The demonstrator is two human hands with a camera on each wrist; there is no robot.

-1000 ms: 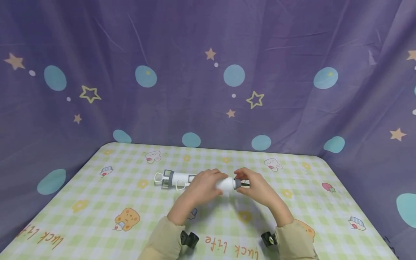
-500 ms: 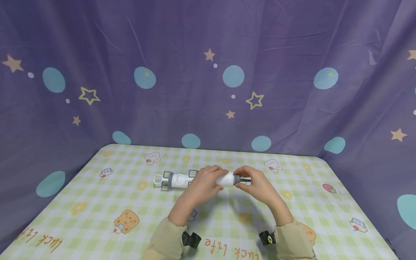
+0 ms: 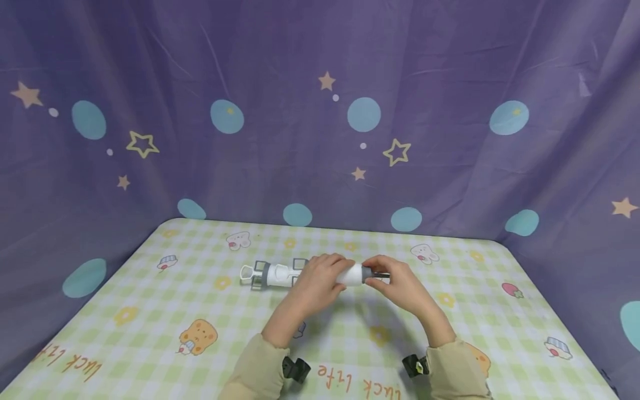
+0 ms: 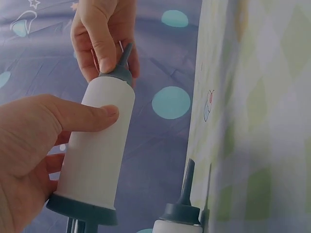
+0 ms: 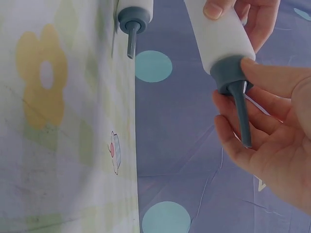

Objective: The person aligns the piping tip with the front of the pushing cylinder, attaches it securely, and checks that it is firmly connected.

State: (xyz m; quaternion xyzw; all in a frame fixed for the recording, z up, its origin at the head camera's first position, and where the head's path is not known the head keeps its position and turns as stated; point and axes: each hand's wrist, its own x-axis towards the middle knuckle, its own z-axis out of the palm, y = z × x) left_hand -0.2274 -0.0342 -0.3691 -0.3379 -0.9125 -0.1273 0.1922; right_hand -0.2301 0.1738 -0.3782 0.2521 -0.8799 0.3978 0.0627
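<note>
My left hand (image 3: pixel 320 283) grips the white barrel (image 4: pixel 99 145) of a large plastic syringe, its thumb lying along the side. At the tip, my right hand (image 3: pixel 402 283) pinches the grey nozzle cap (image 5: pixel 231 73) between thumb and fingers. The thin grey spout (image 5: pixel 241 116) points out past the right fingers. A grey flange (image 4: pixel 80 209) closes the barrel's rear, with plunger ribs showing behind it. On the table lies a second white syringe (image 3: pixel 278 275), also seen with its grey cap (image 4: pixel 181 213) in the left wrist view. The held syringe overlaps it in the head view.
A green-and-white checked cloth (image 3: pixel 150 355) with printed cartoons covers the table. A purple curtain (image 3: pixel 280 166) with stars and blue spots hangs behind it and along both sides. Black wrist cameras (image 3: pixel 296 369) sit under both sleeves.
The held syringe's rear end has swung slightly up and away in the head view. My right thumb and fingers have drawn in closer on the nozzle cap. The left hand keeps its grip.
</note>
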